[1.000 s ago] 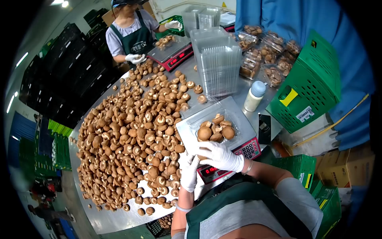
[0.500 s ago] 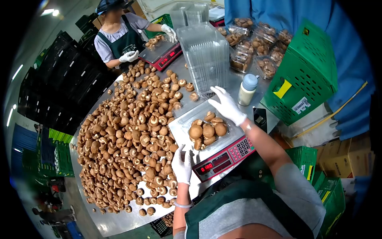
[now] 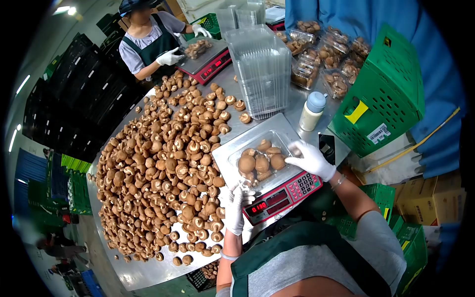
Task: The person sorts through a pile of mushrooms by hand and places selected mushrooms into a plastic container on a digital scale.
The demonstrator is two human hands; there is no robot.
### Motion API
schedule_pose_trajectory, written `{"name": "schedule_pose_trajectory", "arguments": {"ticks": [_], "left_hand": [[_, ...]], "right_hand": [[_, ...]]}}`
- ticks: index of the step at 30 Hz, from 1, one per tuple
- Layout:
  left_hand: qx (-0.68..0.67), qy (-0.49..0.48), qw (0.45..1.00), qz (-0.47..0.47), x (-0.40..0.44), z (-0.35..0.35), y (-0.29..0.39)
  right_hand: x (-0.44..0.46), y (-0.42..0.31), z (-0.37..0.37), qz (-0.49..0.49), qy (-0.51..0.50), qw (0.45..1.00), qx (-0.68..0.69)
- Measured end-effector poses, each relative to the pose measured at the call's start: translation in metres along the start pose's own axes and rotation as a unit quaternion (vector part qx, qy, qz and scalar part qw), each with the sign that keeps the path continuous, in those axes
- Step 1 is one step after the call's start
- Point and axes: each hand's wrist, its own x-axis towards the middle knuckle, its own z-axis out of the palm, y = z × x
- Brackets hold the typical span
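A clear plastic clamshell box holding several brown mushrooms rests on the metal pan of a red digital scale, its lid lying over them. At the box's near left corner, my gloved left hand has its fingers closed on the rim. My right hand, also gloved, grips the right edge with thumb and fingers. The scale's red display appears to read 0.130.
A large heap of loose mushrooms covers the table's left side. Beyond the scale stand stacked clear boxes, a bottle, filled boxes and a green crate. Across the table, a co-worker handles a box on another scale.
The lid has swung down over the mushrooms. My right hand has come down and nearer to the box's right edge, and my left fingers have closed at its near left corner.
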Motion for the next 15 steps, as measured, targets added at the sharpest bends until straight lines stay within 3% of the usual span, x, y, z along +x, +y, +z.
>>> {"name": "schedule_pose_trajectory", "arguments": {"ticks": [1,2,4,7,9,11,13,14,15], "left_hand": [[0.009,0.013,1.0,-0.011,0.001,0.001,-0.002],[-0.005,0.002,1.0,-0.028,0.003,0.0,-0.004],[-0.018,-0.012,0.999,-0.047,0.008,-0.002,-0.009],[-0.071,-0.017,0.995,-0.065,0.012,-0.004,-0.014],[-0.086,-0.061,0.994,-0.008,0.012,-0.009,-0.02],[-0.055,-0.058,0.997,-0.018,0.007,-0.012,-0.019],[0.016,-0.021,1.0,-0.007,-0.001,-0.012,-0.015],[0.173,0.05,0.981,0.078,0.0,-0.016,-0.014],[0.323,0.119,0.925,0.161,0.001,-0.019,-0.012]], "right_hand": [[-0.007,0.006,-0.003,0.062,-0.07,0.995,0.034],[-0.01,0.012,0.001,0.062,-0.07,0.995,0.033],[-0.014,0.015,0.008,0.191,-0.156,0.933,0.263],[-0.017,0.018,0.02,0.199,-0.123,0.888,0.395],[-0.017,0.016,0.022,0.202,-0.114,0.893,0.386],[-0.017,0.01,0.021,0.205,-0.109,0.898,0.375],[-0.02,0.006,0.019,0.217,-0.113,0.886,0.393],[-0.02,0.004,0.017,0.218,-0.114,0.887,0.392],[-0.02,0.003,0.015,0.219,-0.115,0.889,0.385]]}}
